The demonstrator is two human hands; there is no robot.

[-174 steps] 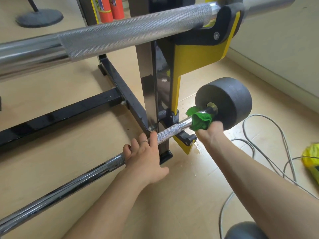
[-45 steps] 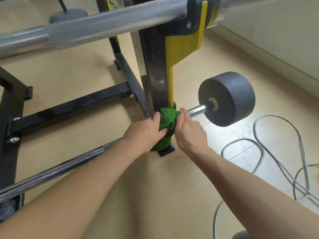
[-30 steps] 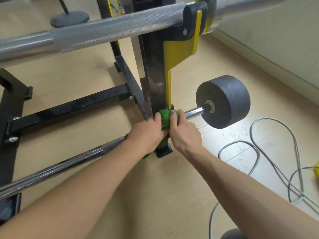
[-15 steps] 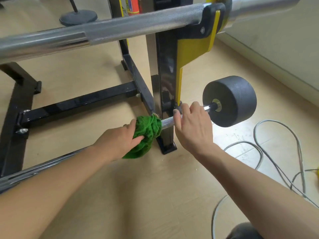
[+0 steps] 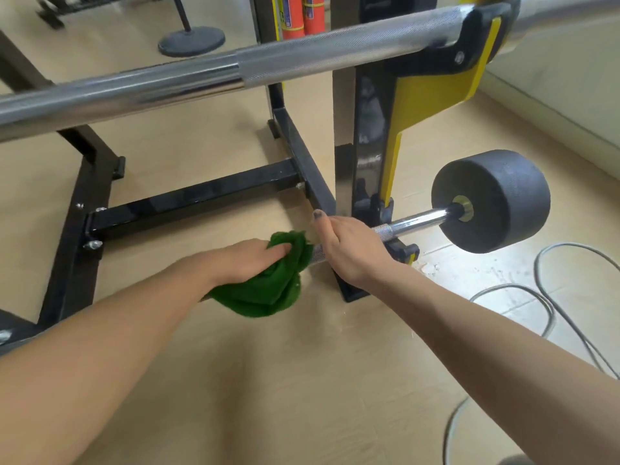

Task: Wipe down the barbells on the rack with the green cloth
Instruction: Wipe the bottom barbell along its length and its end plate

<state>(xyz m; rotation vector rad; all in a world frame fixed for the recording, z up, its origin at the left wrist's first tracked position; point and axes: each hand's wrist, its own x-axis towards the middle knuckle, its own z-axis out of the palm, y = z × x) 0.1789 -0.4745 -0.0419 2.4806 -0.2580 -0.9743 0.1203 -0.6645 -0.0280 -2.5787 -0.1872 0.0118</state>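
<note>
The lower barbell [image 5: 416, 220] lies across the rack's bottom hook, with a black round weight [image 5: 496, 199] on its right end. My left hand [image 5: 248, 260] grips the green cloth [image 5: 268, 290] bunched around the bar, left of the black rack upright [image 5: 362, 156]. My right hand [image 5: 349, 250] holds the knurled bar right beside the cloth, fingers curled over it. The bar's left stretch is hidden behind my left arm. A thicker chrome barbell [image 5: 235, 75] rests higher up on a yellow and black hook [image 5: 446, 82].
Black base beams of the rack [image 5: 188, 199] run across the wooden floor. Grey cables [image 5: 543, 297] loop on the floor at the right. A round black stand base [image 5: 191, 41] and orange cylinders [image 5: 302, 18] are at the back. A wall skirting runs along the right.
The cloth went from my right hand near the weight into my left hand. My left hand slid it leftward along the bar, past the upright, while my right hand took hold of the bar.
</note>
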